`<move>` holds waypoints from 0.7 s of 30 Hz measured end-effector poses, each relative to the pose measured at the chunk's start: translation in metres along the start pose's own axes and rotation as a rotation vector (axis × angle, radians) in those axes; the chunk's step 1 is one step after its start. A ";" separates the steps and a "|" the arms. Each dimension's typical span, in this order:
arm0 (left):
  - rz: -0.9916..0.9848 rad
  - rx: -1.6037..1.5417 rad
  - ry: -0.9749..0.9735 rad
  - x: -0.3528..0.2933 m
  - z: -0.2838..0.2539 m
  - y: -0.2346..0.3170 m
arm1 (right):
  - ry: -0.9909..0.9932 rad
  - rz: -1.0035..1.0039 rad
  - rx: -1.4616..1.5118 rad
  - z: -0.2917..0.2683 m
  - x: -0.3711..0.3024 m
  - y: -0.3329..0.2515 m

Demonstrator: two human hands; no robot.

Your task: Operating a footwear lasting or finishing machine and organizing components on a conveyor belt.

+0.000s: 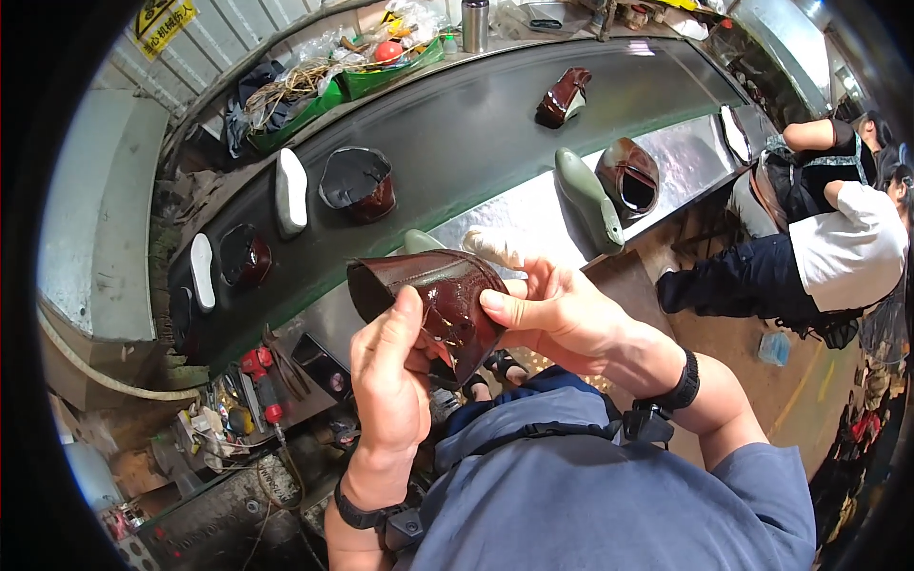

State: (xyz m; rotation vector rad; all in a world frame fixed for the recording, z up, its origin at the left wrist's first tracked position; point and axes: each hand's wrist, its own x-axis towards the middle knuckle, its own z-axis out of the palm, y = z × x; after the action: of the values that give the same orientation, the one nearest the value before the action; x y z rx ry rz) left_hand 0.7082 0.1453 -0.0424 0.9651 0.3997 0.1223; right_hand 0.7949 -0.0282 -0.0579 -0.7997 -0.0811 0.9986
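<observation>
Beyond the person in blue, a long dark belt (457,133) curves across the workshop, with a narrower silver table (533,211) set along its near edge. Off to the right, two co-workers (847,233) are close together, well apart from these hands.

Over the near edge of the table, between the person's two hands, is a glossy dark-red shoe upper (447,303). The left hand (388,376) grips its near side, thumb pressed on the outside; the right hand (566,319) pinches its right-hand edge between thumb and fingers. From where I stand, the forming and seaming look done, since it keeps a rounded, open shape. Fitting it over a form seems not yet done: nothing shows inside it, though part is hidden.

Lying on the table, a bare green last (587,200) rests beside another brown upper (625,160) that gapes open. Two more open uppers, one larger (368,195) and one smaller (248,255), sit on the belt, so I'd judge much of the batch unfinished. Slimmest of all, a white sole (292,193) and its smaller neighbour (202,272) lie loose there, joined to nothing.
</observation>
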 end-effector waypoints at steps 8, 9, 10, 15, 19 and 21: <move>0.043 0.096 -0.033 -0.008 0.002 0.003 | -0.013 -0.004 0.013 -0.002 -0.005 0.000; 0.044 0.097 -0.034 -0.009 0.003 0.003 | -0.009 -0.014 0.012 0.000 -0.006 0.000; 0.039 0.097 -0.034 -0.009 0.003 0.004 | -0.005 -0.023 0.011 0.001 -0.006 -0.001; 0.038 0.043 -0.048 -0.012 0.003 0.002 | -0.004 -0.033 0.024 0.003 -0.008 -0.005; -0.008 0.018 -0.094 -0.017 -0.005 -0.008 | -0.031 -0.055 0.031 -0.001 -0.008 -0.007; 0.003 0.036 -0.056 -0.017 -0.009 -0.012 | -0.038 -0.076 0.023 -0.003 -0.007 -0.006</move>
State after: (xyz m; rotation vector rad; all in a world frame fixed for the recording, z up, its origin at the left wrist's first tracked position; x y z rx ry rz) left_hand 0.6886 0.1404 -0.0521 1.0021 0.3497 0.0912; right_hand 0.7966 -0.0369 -0.0547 -0.7512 -0.1320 0.9415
